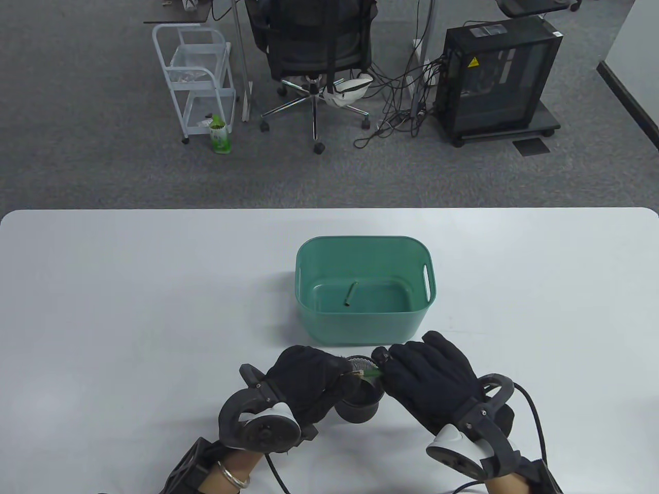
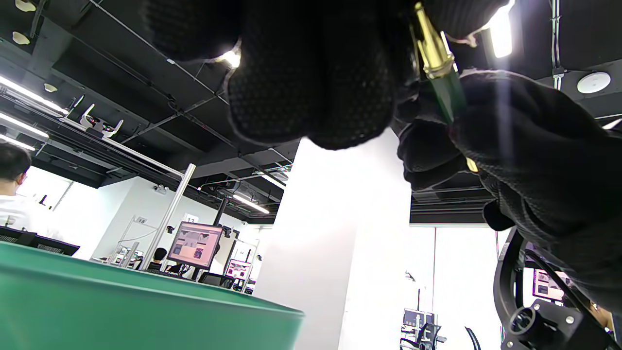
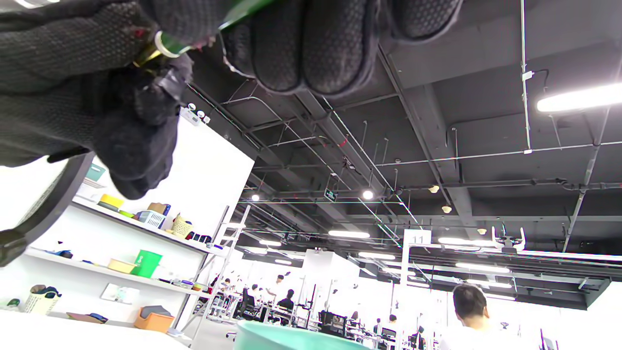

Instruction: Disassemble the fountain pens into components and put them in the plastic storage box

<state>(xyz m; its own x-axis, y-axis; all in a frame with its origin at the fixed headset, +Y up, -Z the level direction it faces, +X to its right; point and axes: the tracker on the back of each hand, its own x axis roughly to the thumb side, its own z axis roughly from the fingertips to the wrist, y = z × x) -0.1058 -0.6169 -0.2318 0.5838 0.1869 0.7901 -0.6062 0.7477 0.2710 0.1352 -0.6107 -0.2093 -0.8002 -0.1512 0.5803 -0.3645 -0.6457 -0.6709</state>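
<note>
A green fountain pen (image 1: 366, 372) with a gold section (image 2: 434, 48) is held between both hands just above a black pen cup (image 1: 362, 400). My left hand (image 1: 329, 373) pinches the gold end; my right hand (image 1: 406, 368) grips the green barrel (image 2: 449, 97), whose ringed end (image 3: 167, 46) shows in the right wrist view. The green plastic storage box (image 1: 360, 247) stands just beyond the hands, with one green pen part (image 1: 351, 294) lying on its floor. Most of the pen is hidden by the gloves.
The box rim fills the lower left of the left wrist view (image 2: 146, 301). Beyond the white table (image 1: 128, 288) stand an office chair (image 1: 314, 46), a white cart (image 1: 198, 77) and a computer tower (image 1: 497, 77). People sit at desks in the background.
</note>
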